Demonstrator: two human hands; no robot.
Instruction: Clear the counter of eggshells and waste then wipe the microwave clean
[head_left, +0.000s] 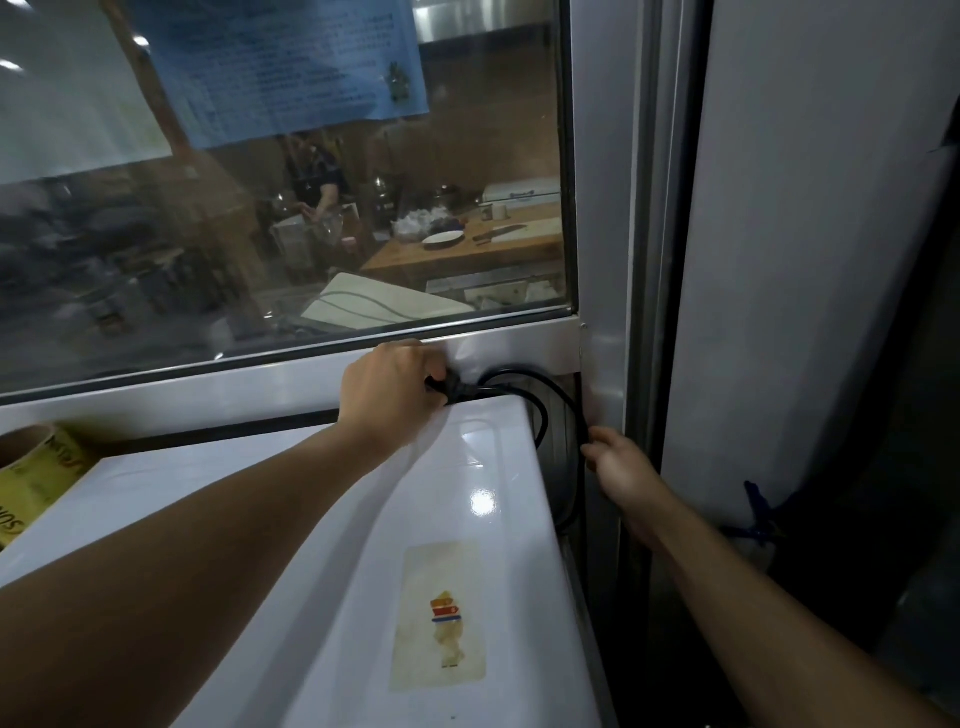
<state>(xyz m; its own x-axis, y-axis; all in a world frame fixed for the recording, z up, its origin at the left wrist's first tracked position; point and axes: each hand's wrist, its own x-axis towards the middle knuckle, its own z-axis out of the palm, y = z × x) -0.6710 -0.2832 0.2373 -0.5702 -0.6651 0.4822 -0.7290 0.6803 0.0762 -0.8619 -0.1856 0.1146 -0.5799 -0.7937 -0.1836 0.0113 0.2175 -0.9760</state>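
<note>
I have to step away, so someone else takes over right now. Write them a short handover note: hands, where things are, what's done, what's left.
Left hand: grips the black plug at the back edge of the microwave top.
Right hand: holds the cord in the gap beside the microwave.
A yellow tape roll sits at the left.
Done: cannot tell; the counter and any eggshells are out of view.
Left: handle the cord, then wipe the microwave; no cloth is in view.

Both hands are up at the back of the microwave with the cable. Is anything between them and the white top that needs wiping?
Only the black power cord. The left hand grips its plug end at the rear edge of the microwave; the right hand holds the cord beside the right side. A yellow box sits at the far left.
</note>
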